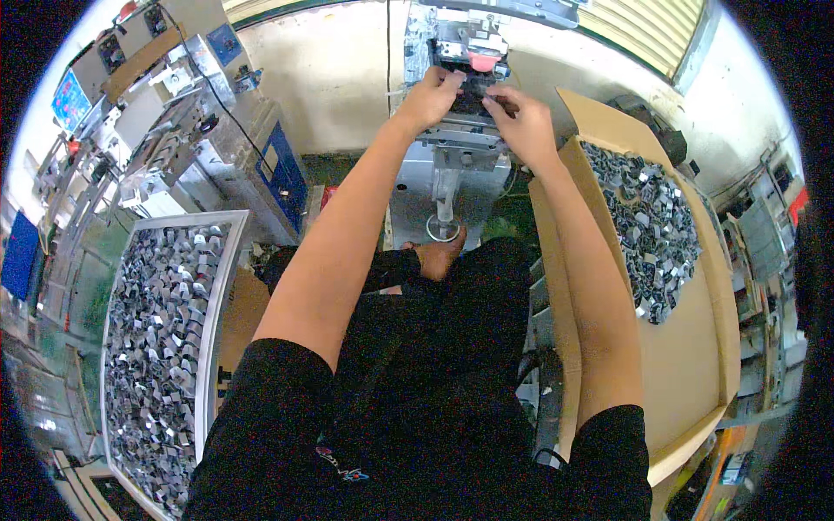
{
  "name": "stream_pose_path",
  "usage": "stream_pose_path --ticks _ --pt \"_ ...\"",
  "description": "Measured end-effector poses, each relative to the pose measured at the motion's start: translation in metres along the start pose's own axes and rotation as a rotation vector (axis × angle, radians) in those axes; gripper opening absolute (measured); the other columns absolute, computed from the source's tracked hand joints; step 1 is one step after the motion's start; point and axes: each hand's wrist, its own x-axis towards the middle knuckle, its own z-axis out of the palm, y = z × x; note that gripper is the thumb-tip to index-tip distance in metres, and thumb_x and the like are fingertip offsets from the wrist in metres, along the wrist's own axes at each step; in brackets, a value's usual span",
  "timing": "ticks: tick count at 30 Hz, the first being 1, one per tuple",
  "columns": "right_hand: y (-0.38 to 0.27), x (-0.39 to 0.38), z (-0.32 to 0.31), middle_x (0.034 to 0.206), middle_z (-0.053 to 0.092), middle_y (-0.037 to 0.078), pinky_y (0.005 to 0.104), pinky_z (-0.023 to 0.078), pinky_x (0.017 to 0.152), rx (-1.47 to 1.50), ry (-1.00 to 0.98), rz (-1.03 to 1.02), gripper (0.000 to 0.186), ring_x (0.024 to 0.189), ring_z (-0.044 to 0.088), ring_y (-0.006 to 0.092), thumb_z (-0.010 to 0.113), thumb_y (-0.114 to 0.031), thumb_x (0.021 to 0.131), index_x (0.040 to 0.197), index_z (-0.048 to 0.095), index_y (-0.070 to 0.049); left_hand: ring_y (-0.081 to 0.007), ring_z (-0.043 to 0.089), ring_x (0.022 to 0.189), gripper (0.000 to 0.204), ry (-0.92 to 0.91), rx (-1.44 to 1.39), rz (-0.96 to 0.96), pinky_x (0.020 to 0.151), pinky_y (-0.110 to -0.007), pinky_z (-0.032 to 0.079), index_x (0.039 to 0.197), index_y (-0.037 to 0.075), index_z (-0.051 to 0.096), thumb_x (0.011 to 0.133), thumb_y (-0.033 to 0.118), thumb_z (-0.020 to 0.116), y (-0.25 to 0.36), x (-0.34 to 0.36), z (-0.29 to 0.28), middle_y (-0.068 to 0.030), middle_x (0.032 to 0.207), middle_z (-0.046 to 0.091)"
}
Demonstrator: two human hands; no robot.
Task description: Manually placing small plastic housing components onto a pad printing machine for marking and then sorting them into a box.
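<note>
Both arms reach forward to a metal machine (pixel 447 35) against the wall, which has a soft pink-red block (pixel 483 62) above its work area. My left hand (pixel 430 100) is at the left of that area, its fingers pinched together near a small pale piece at the fingertips. My right hand (pixel 526 126) is opposite, thumb and fingers drawn together at the dark fixture (pixel 472 91) under the block. What either hand grips is too small to make out. Below, a bare foot (pixel 439 258) rests near a metal ring (pixel 443 227) at the machine's base.
A metal-rimmed tray (pixel 233 234) full of small grey metal pieces stands at my left. To my right is an open cardboard box (pixel 686 382) with a heap of small dark and silvery parts (pixel 647 226). A cluttered workbench (pixel 217 174) with machines stands at the far left.
</note>
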Motion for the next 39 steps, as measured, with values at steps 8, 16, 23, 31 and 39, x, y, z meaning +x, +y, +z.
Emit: stream_pose_path --ticks 8,16,23,31,39 --pt "0.006 0.011 0.011 0.094 0.073 0.015 0.0365 0.055 0.072 -0.125 -0.092 0.005 0.019 0.076 0.071 0.0283 0.072 -0.021 0.087 0.099 0.075 -0.007 -0.0281 0.067 0.101 0.061 0.005 0.003 0.005 0.091 -0.036 0.048 0.119 -0.008 0.053 0.094 0.047 0.056 -0.002 0.001 -0.002 -0.0222 0.106 0.069" --pt "0.0 0.0 0.006 0.112 0.068 0.021 0.0433 0.052 0.09 -0.153 -0.314 0.161 0.036 0.101 0.065 0.0403 0.062 -0.033 0.094 0.12 0.065 -0.008 -0.0298 0.066 0.102 0.062 0.022 0.129 0.002 0.092 -0.037 0.048 0.121 -0.01 0.051 0.093 0.045 0.055 0.005 0.006 -0.002 -0.0225 0.109 0.068" --pt "0.012 -0.016 -0.023 0.139 0.055 0.02 0.045 0.042 0.107 0.036 -0.385 -0.104 0.043 0.127 0.052 0.0388 0.056 -0.03 0.099 0.137 0.055 -0.011 -0.0335 0.065 0.105 0.062 0.03 0.055 0.004 0.097 -0.038 0.045 0.121 -0.011 0.051 0.093 0.044 0.053 0.005 0.0 -0.007 -0.0249 0.113 0.066" --pt "0.019 -0.026 -0.072 0.14 0.055 0.015 0.0469 0.042 0.107 -0.327 -0.535 -0.273 0.04 0.127 0.051 0.0374 0.055 -0.029 0.099 0.136 0.057 -0.015 -0.0271 0.067 0.094 0.04 0.337 -0.023 0.121 0.087 -0.036 0.05 0.109 -0.003 0.062 0.093 0.034 0.059 -0.001 -0.017 -0.025 -0.0194 0.107 0.069" --pt "0.09 -0.019 -0.104 0.129 0.061 0.019 0.0445 0.043 0.106 -0.456 -0.486 -0.091 0.036 0.119 0.056 0.0394 0.055 -0.03 0.099 0.122 0.065 -0.004 -0.0166 0.063 0.1 0.03 0.306 0.035 0.087 0.09 -0.03 0.05 0.118 -0.002 0.06 0.095 0.016 0.065 -0.009 -0.172 -0.141 -0.0114 0.108 0.068"
